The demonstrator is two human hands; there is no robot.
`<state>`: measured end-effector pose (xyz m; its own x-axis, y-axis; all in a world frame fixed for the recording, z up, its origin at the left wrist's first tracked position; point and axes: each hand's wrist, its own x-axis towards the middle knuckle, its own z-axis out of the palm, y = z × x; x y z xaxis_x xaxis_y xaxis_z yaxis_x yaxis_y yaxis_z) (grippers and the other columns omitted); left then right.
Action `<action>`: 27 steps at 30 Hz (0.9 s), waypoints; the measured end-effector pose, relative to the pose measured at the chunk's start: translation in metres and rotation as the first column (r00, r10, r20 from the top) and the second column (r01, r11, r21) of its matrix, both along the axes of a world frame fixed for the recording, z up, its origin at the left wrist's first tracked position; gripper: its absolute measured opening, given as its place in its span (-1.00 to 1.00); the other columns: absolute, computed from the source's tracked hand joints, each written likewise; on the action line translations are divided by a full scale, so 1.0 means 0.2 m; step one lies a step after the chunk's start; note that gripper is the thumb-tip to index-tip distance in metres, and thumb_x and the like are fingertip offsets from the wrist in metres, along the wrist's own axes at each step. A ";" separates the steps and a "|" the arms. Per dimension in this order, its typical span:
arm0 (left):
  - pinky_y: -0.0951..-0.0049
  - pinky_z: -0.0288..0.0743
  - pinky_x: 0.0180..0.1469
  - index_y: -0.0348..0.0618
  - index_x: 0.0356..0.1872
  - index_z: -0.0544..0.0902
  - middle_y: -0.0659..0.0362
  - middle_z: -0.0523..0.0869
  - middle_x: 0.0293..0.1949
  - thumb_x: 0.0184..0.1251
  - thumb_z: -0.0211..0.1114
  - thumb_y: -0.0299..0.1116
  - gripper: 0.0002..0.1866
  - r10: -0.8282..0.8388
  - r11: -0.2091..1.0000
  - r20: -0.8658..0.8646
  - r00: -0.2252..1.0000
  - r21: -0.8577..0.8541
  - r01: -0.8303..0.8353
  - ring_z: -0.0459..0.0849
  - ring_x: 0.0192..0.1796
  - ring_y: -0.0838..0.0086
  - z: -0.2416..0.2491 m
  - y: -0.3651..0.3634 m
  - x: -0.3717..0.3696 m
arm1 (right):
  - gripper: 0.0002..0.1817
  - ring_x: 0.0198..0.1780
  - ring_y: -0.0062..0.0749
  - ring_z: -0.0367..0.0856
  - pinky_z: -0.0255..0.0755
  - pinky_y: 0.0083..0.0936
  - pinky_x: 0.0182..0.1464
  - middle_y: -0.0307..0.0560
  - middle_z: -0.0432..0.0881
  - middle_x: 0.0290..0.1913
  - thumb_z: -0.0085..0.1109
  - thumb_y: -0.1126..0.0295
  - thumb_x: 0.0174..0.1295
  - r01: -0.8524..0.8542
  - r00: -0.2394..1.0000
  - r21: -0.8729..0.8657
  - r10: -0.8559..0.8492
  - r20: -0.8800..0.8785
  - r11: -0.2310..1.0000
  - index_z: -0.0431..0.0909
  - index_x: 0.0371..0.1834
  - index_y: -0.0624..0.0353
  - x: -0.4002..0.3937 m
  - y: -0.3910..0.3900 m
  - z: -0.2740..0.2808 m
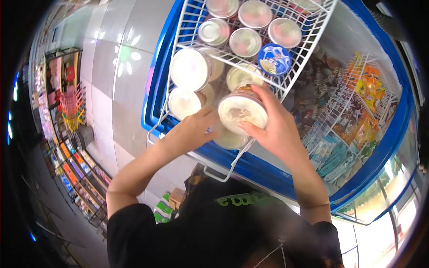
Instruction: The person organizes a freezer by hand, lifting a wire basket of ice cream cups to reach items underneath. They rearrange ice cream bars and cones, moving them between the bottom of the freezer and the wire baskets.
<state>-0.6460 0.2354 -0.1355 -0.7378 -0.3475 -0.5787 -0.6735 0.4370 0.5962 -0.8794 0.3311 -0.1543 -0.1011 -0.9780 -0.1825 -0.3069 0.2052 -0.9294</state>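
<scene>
My right hand [277, 123] is wrapped round a tub with a pale round lid [240, 114], its thumb on the lid, above the near part of a white wire basket [213, 52]. My left hand [193, 129] reaches into the basket beside this tub, fingers bent; what they grip, if anything, is hidden. Under the held tub sits another tub [230, 139], partly covered. Large white-lidded tubs [189, 69] stand at the basket's left. Beyond a wire divider are several smaller round-lidded cups [245, 42] and one blue-lidded cup [274, 59].
The basket hangs in a blue-rimmed freezer [268, 172]. Deeper on the right, wire racks [333, 105] hold orange packets [368, 89] and light blue packets [333, 154]. Grey floor tiles [103, 71] and stocked shelves [76, 165] are at the left.
</scene>
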 end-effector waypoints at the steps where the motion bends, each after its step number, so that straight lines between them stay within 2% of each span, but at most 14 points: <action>1: 0.24 0.61 0.06 -0.25 0.44 0.24 -0.16 0.51 0.22 0.25 0.41 -0.29 -0.22 0.083 0.996 -0.001 0.997 0.012 -0.083 0.64 0.14 0.04 0.03 -0.01 -0.01 | -0.22 0.19 0.14 0.57 0.46 -0.15 0.20 0.30 0.52 0.21 0.45 0.24 0.07 -0.001 0.999 0.073 -0.002 0.043 0.997 0.29 0.34 0.24 -0.01 -0.04 0.02; 4: 0.20 0.58 0.06 -0.35 0.51 0.06 -0.25 0.50 0.22 0.29 0.41 -0.18 -0.08 0.238 0.970 -0.054 0.970 0.063 -0.234 0.69 0.03 0.07 0.05 0.00 -0.03 | -0.29 0.13 0.14 0.59 0.49 -0.10 0.10 0.30 0.55 0.16 0.39 0.21 0.13 0.009 1.000 0.187 -0.014 0.028 0.982 0.30 0.30 0.21 0.01 -0.10 -0.01; 6: 0.21 0.60 0.06 -0.39 0.51 0.04 -0.23 0.52 0.22 0.29 0.43 -0.25 -0.07 0.329 0.943 -0.076 0.941 0.083 -0.323 0.69 0.04 0.11 0.02 0.02 -0.06 | -0.39 0.05 0.08 0.63 0.52 -0.10 0.01 0.24 0.60 0.06 0.31 0.20 0.20 0.046 0.996 0.252 -0.064 0.063 0.967 0.32 0.26 0.19 0.00 -0.14 0.00; 8: 0.24 0.61 0.05 -0.44 0.51 0.00 -0.24 0.51 0.22 0.30 0.42 -0.31 -0.06 0.322 0.947 -0.095 0.942 0.021 -0.321 0.70 0.02 0.14 -0.01 0.04 -0.08 | -0.47 0.05 0.11 0.64 0.54 -0.11 0.04 0.16 0.61 0.09 0.26 0.20 0.27 0.126 0.987 0.011 -0.124 -0.103 0.992 0.36 0.26 0.10 0.06 -0.09 -0.14; 10: 0.27 0.61 0.08 -0.45 0.52 -0.03 -0.17 0.52 0.17 0.34 0.36 -0.40 -0.11 0.275 0.960 -0.031 0.961 -0.038 -0.276 0.67 0.06 0.20 -0.01 0.05 -0.10 | -0.47 0.11 0.02 0.59 0.54 -0.19 0.05 0.10 0.55 0.10 0.24 0.27 0.25 0.100 0.993 -0.086 -0.106 -0.061 0.991 0.35 0.27 0.10 0.05 -0.05 -0.15; 13: 0.30 0.61 0.07 -0.41 0.53 -0.04 -0.10 0.54 0.12 0.39 0.28 -0.48 -0.17 0.256 0.965 0.021 0.966 -0.064 -0.254 0.63 0.09 0.25 0.02 0.07 -0.14 | -0.46 0.07 0.00 0.57 0.53 -0.22 0.03 0.04 0.54 0.04 0.36 0.40 0.16 0.339 0.937 -0.438 -0.339 0.082 0.832 0.43 0.23 0.06 0.09 0.06 -0.20; 16: 0.32 0.62 -0.01 -0.39 0.53 0.00 -0.17 0.44 0.20 0.36 0.31 -0.44 -0.16 0.232 0.965 0.056 0.971 -0.138 -0.222 0.63 0.06 0.23 0.05 0.09 -0.15 | -0.61 0.01 -0.09 0.58 0.52 -0.31 0.00 -0.02 0.55 -0.01 0.37 0.45 0.15 0.424 0.902 -0.509 -0.399 0.165 0.749 0.57 0.07 0.10 0.01 0.27 -0.26; 18: 0.29 0.54 0.00 -0.30 0.54 0.05 -0.14 0.37 0.24 0.29 0.34 -0.44 -0.13 0.263 0.957 0.109 0.959 -0.159 -0.244 0.57 0.07 0.23 0.11 0.09 -0.22 | -0.76 -0.10 -0.26 0.62 0.54 -0.42 -0.10 -0.07 0.59 -0.08 0.31 0.54 0.17 0.630 0.772 -0.413 -0.590 0.237 0.658 0.63 -0.07 0.14 -0.08 0.40 -0.37; 20: 0.25 0.46 0.05 -0.26 0.55 0.07 -0.11 0.37 0.24 0.27 0.37 -0.41 -0.12 0.163 0.924 0.146 0.976 -0.370 -0.099 0.51 0.11 0.22 0.18 0.06 -0.30 | -0.82 -0.13 -0.30 0.62 0.54 -0.45 -0.11 -0.08 0.59 -0.11 0.28 0.53 0.21 0.786 0.613 -0.124 -0.740 0.277 0.605 0.62 -0.12 0.15 -0.18 0.50 -0.51; 21: 0.24 0.43 0.07 -0.23 0.55 0.09 -0.10 0.37 0.24 0.25 0.38 -0.40 -0.12 0.118 0.882 0.169 0.979 -0.471 -0.025 0.48 0.13 0.22 0.19 0.04 -0.33 | -0.83 -0.14 -0.30 0.63 0.54 -0.45 -0.11 -0.06 0.59 -0.11 0.26 0.53 0.22 0.782 0.598 0.036 -0.766 0.235 0.622 0.62 -0.13 0.15 -0.23 0.56 -0.63; 22: 0.14 0.34 0.14 -0.16 0.55 0.12 -0.09 0.34 0.25 0.25 0.39 -0.26 -0.11 0.171 0.873 0.043 0.984 -0.470 -0.132 0.38 0.20 0.16 0.19 0.01 -0.34 | -0.85 -0.14 -0.30 0.65 0.53 -0.46 -0.11 -0.05 0.59 -0.11 0.25 0.52 0.22 0.760 0.591 0.193 -0.784 0.191 0.620 0.61 -0.14 0.16 -0.26 0.61 -0.78; 23: 0.04 0.31 0.23 -0.15 0.55 0.13 -0.15 0.28 0.31 0.30 0.33 -0.12 -0.14 0.048 0.793 -0.009 0.999 -0.608 -0.044 0.34 0.29 0.07 0.17 -0.05 -0.34 | -0.85 -0.14 -0.26 0.67 0.54 -0.42 -0.10 -0.03 0.62 -0.13 0.24 0.49 0.23 0.726 0.614 0.262 -0.771 0.168 0.636 0.61 -0.14 0.16 -0.25 0.68 -0.96; 24: 0.02 0.25 0.31 -0.17 0.55 0.13 -0.15 0.23 0.38 0.33 0.29 -0.16 -0.17 0.010 0.748 -0.032 0.999 -0.663 -0.029 0.29 0.37 0.06 0.16 -0.10 -0.40 | -0.85 -0.13 -0.22 0.68 0.54 -0.39 -0.09 -0.01 0.64 -0.15 0.24 0.46 0.24 0.687 0.639 0.333 -0.755 0.147 0.646 0.62 -0.14 0.17 -0.24 0.74 -1.11; 27: -0.09 0.02 0.48 -0.19 0.55 0.10 -0.15 0.09 0.50 0.50 0.10 -0.05 -0.26 -0.118 0.633 -0.080 0.990 -0.774 0.013 0.11 0.52 0.00 0.12 -0.31 -0.62 | -0.84 -0.09 -0.13 0.70 0.54 -0.25 -0.05 0.02 0.71 -0.17 0.17 0.36 0.28 0.398 0.874 0.518 -0.485 0.037 0.757 0.64 -0.15 0.13 -0.25 0.82 -1.32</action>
